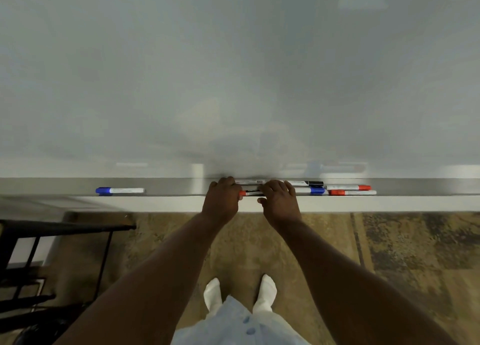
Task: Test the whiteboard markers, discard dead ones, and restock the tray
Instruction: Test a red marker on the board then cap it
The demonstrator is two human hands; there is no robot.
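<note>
Whiteboard (233, 72) ahead, tray (181, 187) along its bottom edge. Both hands are on the tray at centre. Left hand (222, 199) curls around the cap end of a red-capped marker (250, 193). Right hand (280, 201) has fingers bent over the same marker's barrel, thumb on the tray's front lip; can't tell if it really grips. Blurry there. Black-capped marker (306, 183) and blue-capped marker (311, 190) lie just right of the hands, two red markers (348, 187) further right. Lone blue marker (119, 190) sits well left.

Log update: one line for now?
left hand grips red-capped marker in tray | right hand on it | lone blue marker far left
</note>
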